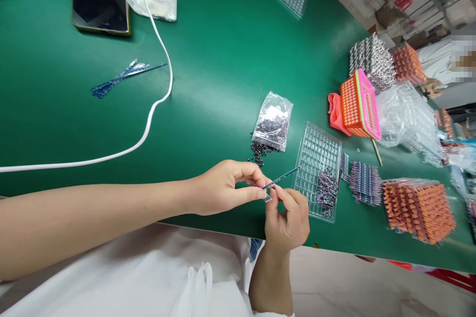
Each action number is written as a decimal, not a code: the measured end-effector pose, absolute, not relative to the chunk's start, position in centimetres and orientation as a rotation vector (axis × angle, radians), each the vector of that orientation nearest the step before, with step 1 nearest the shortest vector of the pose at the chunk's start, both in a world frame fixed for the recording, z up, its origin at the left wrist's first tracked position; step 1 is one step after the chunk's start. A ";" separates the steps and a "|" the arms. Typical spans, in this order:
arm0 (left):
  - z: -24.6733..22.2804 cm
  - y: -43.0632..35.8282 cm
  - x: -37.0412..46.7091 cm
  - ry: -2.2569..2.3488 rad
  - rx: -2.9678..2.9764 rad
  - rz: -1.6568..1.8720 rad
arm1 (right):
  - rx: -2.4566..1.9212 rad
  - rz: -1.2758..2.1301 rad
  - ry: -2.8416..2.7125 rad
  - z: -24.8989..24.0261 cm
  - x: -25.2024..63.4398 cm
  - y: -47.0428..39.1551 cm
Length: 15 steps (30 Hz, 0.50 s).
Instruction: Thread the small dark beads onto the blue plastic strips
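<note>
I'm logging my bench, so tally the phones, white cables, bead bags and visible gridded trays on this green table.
Phone: 1
White cable: 1
Bead bag: 1
Gridded trays: 2 visible; any nested beneath can't be told
Total: 5

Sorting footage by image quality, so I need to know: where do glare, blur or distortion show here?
Head view: glare whitens part of the plastic bag and leaves a pale sheen on the green table; head view: the upper right corner looks stretched and soft, and a pixelated block sits at the right edge; head view: the blue strip is fairly clear.
</note>
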<state>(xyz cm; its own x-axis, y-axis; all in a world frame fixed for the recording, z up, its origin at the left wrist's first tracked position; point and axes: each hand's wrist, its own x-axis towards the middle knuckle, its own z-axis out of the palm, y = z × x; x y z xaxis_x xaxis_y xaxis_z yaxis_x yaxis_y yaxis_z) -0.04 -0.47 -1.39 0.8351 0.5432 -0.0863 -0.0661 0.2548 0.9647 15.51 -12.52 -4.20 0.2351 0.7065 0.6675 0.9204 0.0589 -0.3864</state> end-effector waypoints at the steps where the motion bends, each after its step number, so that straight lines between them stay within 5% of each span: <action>1: -1.4 -0.4 -0.1 0.447 1.282 0.435 | -1.695 -0.327 -1.526 -4.2 15.5 -12.5; 15: -1.4 -0.6 -0.2 0.413 1.523 0.507 | -1.661 -0.064 -1.334 -4.2 15.2 -12.3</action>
<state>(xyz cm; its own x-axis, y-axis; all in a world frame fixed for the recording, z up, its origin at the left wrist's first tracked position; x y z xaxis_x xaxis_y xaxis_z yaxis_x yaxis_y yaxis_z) -0.19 -0.56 -1.41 0.8312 0.5531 0.0571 -0.0558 -0.0191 0.9983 15.16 -12.32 -4.20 0.3986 0.7215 0.5661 0.7724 0.0687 -0.6314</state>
